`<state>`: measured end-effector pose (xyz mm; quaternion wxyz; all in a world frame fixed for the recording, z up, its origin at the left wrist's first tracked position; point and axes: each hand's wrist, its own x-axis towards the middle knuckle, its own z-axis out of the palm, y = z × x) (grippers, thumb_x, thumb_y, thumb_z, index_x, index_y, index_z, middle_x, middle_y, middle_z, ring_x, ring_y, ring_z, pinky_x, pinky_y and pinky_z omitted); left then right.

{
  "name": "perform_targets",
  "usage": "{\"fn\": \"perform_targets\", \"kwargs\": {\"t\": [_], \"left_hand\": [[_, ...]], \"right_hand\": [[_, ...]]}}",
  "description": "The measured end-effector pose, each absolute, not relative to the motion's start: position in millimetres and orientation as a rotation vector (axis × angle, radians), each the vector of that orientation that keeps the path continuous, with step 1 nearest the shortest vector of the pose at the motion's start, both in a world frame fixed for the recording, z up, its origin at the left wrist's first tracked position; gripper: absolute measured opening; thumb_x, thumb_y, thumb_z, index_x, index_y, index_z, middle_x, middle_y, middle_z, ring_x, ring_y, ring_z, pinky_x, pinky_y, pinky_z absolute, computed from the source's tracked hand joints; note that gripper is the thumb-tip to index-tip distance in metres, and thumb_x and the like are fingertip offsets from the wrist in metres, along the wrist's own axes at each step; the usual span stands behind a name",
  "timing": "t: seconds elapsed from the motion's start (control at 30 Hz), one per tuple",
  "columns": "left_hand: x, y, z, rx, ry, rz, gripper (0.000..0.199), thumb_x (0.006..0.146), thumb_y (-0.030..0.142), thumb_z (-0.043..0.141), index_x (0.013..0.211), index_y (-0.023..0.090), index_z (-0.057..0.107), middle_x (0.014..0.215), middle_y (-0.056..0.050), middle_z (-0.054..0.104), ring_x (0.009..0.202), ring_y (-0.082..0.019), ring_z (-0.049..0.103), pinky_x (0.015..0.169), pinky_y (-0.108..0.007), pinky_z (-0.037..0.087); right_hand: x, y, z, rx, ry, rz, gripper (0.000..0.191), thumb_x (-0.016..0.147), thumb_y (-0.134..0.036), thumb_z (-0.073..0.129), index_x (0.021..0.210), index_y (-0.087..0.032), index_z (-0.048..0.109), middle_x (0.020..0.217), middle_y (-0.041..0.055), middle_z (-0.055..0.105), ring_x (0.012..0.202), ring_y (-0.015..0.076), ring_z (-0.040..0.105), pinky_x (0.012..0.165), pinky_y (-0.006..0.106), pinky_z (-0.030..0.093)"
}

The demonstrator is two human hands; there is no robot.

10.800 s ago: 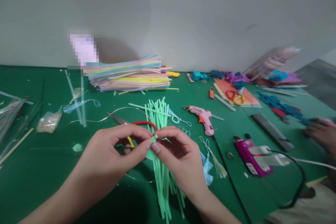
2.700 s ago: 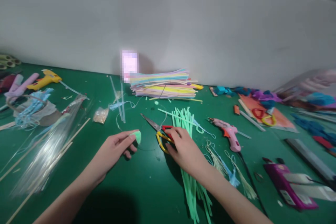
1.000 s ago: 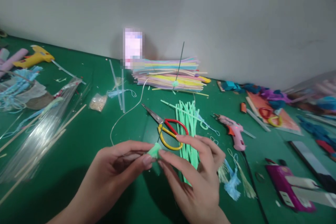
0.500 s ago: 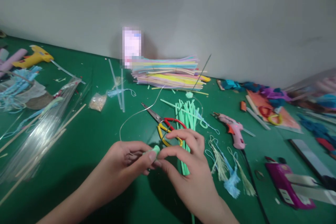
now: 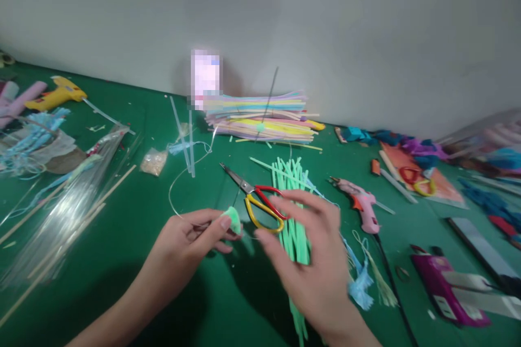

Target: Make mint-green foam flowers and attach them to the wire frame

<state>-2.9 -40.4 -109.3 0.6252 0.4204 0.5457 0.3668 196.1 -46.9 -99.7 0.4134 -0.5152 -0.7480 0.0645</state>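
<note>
Between thumb and fingers, my left hand (image 5: pixel 193 241) pinches a bright green fuzzy piece (image 5: pixel 233 220), which looks like shaped pipe cleaner. A thin dark stem (image 5: pixel 271 95) with a small green tuft (image 5: pixel 260 127) on it rises in line with that piece. From the left hand, a thin pale wire (image 5: pixel 170 190) curves out in a loop. My right hand (image 5: pixel 307 249), slightly blurred, is apart from the piece, fingers spread and seemingly holding nothing. It hovers over green pipe cleaners (image 5: pixel 301 238) and beside scissors (image 5: pixel 262 206) with red and yellow handles.
Bundled coloured pipe cleaners (image 5: pixel 244 111) lie by the wall. A pink glue gun (image 5: pixel 364 203) and a purple device (image 5: pixel 442 287) are on the right. Leftward are a yellow glue gun (image 5: pixel 57 93), a bead bag (image 5: pixel 153 161), clear wrappers (image 5: pixel 73 211) and blue tassels (image 5: pixel 40 124).
My right hand has moved away from the green piece and its fingers have spread. The left hand has tilted the piece, swinging the dark stem and tuft to the left.
</note>
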Motion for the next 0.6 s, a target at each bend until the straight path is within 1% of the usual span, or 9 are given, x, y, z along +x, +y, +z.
{"fn": "perform_targets", "kwargs": {"t": [0.1, 0.13, 0.17, 0.23, 0.27, 0.37, 0.43, 0.5, 0.6], "left_hand": [[-11.2, -39.2, -107.3, 0.926, 1.238, 0.91, 0.038, 0.086, 0.051, 0.069, 0.09, 0.015, 0.079, 0.085, -0.009, 0.081, 0.075, -0.019, 0.074, 0.069, -0.024, 0.06], [-13.4, -39.0, -106.8, 0.9, 1.223, 0.92, 0.038, 0.087, 0.051, 0.068, 0.091, 0.015, 0.079, 0.087, -0.01, 0.081, 0.076, -0.019, 0.075, 0.069, -0.024, 0.06], [-15.2, -38.6, -106.4, 0.876, 1.213, 0.922, 0.037, 0.087, 0.051, 0.068, 0.091, 0.015, 0.078, 0.089, -0.01, 0.081, 0.076, -0.019, 0.075, 0.069, -0.024, 0.06], [-17.3, -37.5, -106.5, 0.847, 1.213, 0.917, 0.037, 0.087, 0.051, 0.068, 0.09, 0.014, 0.077, 0.088, -0.011, 0.081, 0.075, -0.019, 0.075, 0.069, -0.025, 0.059], [-17.8, -36.8, -106.7, 0.841, 1.225, 0.915, 0.038, 0.087, 0.051, 0.068, 0.088, 0.014, 0.077, 0.087, -0.012, 0.081, 0.075, -0.02, 0.075, 0.069, -0.026, 0.059], [-19.3, -34.7, -107.2, 0.795, 1.247, 0.928, 0.038, 0.086, 0.049, 0.068, 0.084, 0.012, 0.075, 0.087, -0.014, 0.08, 0.078, -0.023, 0.076, 0.069, -0.028, 0.059], [-21.6, -34.1, -105.9, 0.741, 1.238, 0.972, 0.036, 0.086, 0.046, 0.068, 0.085, 0.01, 0.074, 0.086, -0.014, 0.08, 0.081, -0.024, 0.076, 0.069, -0.028, 0.059], [-25.1, -34.4, -103.5, 0.712, 1.208, 1.042, 0.037, 0.088, 0.045, 0.066, 0.087, 0.009, 0.073, 0.085, -0.013, 0.08, 0.08, -0.024, 0.075, 0.07, -0.029, 0.06], [-31.5, -35.6, -100.3, 0.727, 1.17, 1.112, 0.038, 0.092, 0.046, 0.062, 0.089, 0.01, 0.074, 0.089, -0.012, 0.079, 0.081, -0.023, 0.074, 0.072, -0.029, 0.06]], "right_hand": [[213.9, -35.6, -102.8, -1.506, -1.697, 0.245, 0.017, 0.094, -0.031, 0.06, 0.109, -0.024, 0.061, 0.103, 0.0052, 0.064, 0.084, 0.0186, 0.063, 0.073, 0.035, 0.053], [218.0, -30.4, -107.0, -1.591, -1.743, 0.31, 0.019, 0.094, -0.032, 0.059, 0.11, -0.022, 0.06, 0.1, 0.0056, 0.066, 0.081, 0.0192, 0.064, 0.071, 0.035, 0.053], [220.3, -24.7, -112.7, -1.634, -1.853, 0.363, 0.023, 0.093, -0.033, 0.06, 0.112, -0.02, 0.06, 0.1, 0.0077, 0.067, 0.084, 0.0213, 0.065, 0.072, 0.036, 0.054], [219.3, -12.1, -126.8, -1.638, -2.124, 0.419, 0.036, 0.089, -0.027, 0.061, 0.123, -0.015, 0.058, 0.112, 0.015, 0.066, 0.105, 0.0285, 0.064, 0.085, 0.043, 0.054], [216.6, -5.4, -133.7, -1.635, -2.233, 0.442, 0.042, 0.088, -0.023, 0.062, 0.127, -0.012, 0.057, 0.115, 0.0176, 0.065, 0.109, 0.03, 0.063, 0.089, 0.045, 0.054], [206.5, 12.7, -145.0, -1.689, -2.386, 0.512, 0.048, 0.086, -0.018, 0.057, 0.132, -0.005, 0.054, 0.109, 0.0216, 0.069, 0.091, 0.0281, 0.069, 0.077, 0.043, 0.057], [205.2, 19.8, -141.2, -1.721, -2.417, 0.551, 0.052, 0.083, -0.018, 0.058, 0.132, -0.002, 0.053, 0.089, 0.0165, 0.072, 0.07, 0.0251, 0.069, 0.062, 0.038, 0.056], [213.2, 20.7, -130.7, -1.744, -2.393, 0.631, 0.055, 0.082, -0.021, 0.06, 0.133, -0.002, 0.051, 0.07, 0.0073, 0.07, 0.057, 0.0215, 0.065, 0.052, 0.033, 0.051], [243.3, 11.4, -113.2, -1.72, -2.084, 0.971, 0.043, 0.09, -0.031, 0.055, 0.129, -0.014, 0.053, 0.072, 0.0027, 0.069, 0.058, 0.016, 0.065, 0.05, 0.026, 0.051]]}}
